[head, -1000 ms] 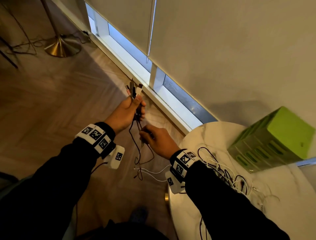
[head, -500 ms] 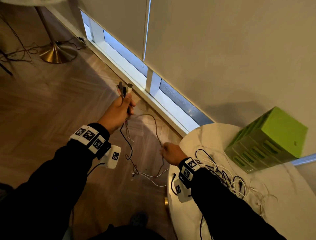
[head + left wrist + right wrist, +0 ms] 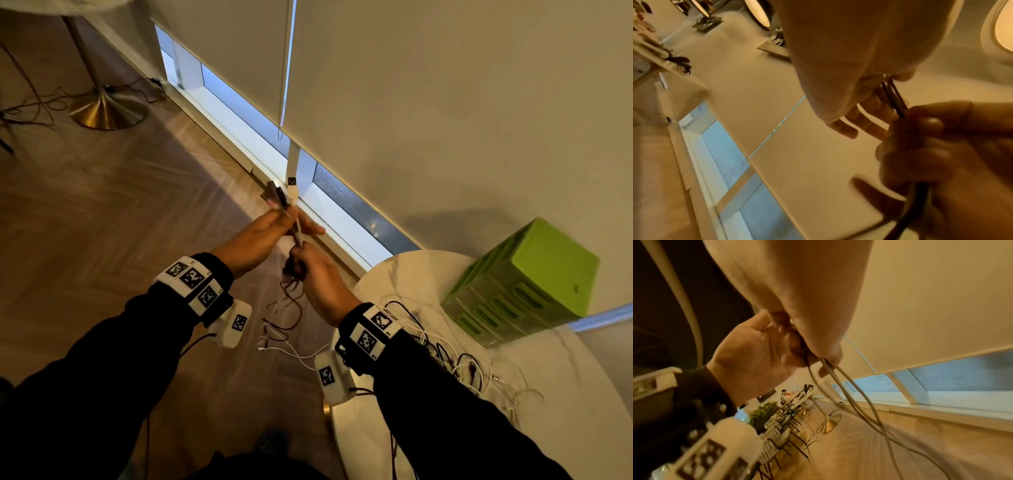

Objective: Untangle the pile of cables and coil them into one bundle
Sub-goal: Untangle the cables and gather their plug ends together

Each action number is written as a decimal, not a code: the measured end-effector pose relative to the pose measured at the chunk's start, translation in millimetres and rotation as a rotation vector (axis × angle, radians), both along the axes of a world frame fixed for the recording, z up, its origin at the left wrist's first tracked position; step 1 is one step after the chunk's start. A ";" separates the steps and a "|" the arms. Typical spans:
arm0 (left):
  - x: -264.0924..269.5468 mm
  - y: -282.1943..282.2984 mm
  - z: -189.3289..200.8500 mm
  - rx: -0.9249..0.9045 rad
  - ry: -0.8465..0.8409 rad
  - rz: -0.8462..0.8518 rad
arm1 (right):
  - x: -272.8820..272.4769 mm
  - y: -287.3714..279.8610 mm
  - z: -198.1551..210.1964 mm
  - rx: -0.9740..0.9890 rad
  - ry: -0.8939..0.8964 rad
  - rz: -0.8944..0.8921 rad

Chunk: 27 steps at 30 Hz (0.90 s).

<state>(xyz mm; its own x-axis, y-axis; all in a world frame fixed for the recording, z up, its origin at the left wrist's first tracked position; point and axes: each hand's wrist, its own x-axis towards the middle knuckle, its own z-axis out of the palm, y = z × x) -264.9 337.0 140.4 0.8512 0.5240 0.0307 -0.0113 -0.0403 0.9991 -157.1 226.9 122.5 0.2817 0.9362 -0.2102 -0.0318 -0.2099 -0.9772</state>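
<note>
My left hand pinches a bunch of cables just under their plugs, which stick up above the thumb. Directly below it, my right hand grips the same cables in a fist; their dark and white tails hang in loops toward the floor. In the left wrist view the strands run from my left hand's fingers into the right hand. The right wrist view shows several cables leaving my right hand. A tangled pile of cables lies on the round white table.
A green slotted box stands on the table against the wall. A low window strip runs along the floor under the blinds. A brass lamp base with loose cords sits far left on the wooden floor.
My right hand has come up from the table's edge to just under my left hand and now grips the cables there. The hanging loop has drawn together into a shorter bunch.
</note>
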 end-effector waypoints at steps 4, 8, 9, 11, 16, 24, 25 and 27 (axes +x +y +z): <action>1.1 -18.9 -42.6 -0.064 0.091 -0.258 | 15.1 -8.4 22.0 0.082 0.449 -0.145; 13.1 -21.9 -73.7 0.317 0.305 -0.286 | 34.4 -20.9 44.7 0.249 0.546 -0.191; 18.7 -21.2 -75.5 0.304 0.304 -0.154 | 37.2 -24.0 46.8 0.315 0.576 -0.223; 31.8 -26.1 -73.7 0.334 0.260 0.112 | 39.7 -25.4 49.0 0.440 0.642 -0.309; 53.4 -71.9 -81.7 0.251 0.389 -0.335 | 46.2 -26.9 35.2 0.444 0.462 -0.474; 62.2 -59.6 -37.8 -0.077 0.080 -0.272 | 60.8 -70.1 7.1 0.103 -0.169 -0.020; 66.6 -60.5 -28.3 -0.082 0.048 -0.267 | 57.9 -72.3 2.4 0.093 -0.210 0.046; 78.1 -63.0 -14.2 -0.012 0.057 -0.241 | 49.9 -76.8 -9.3 0.081 -0.324 0.121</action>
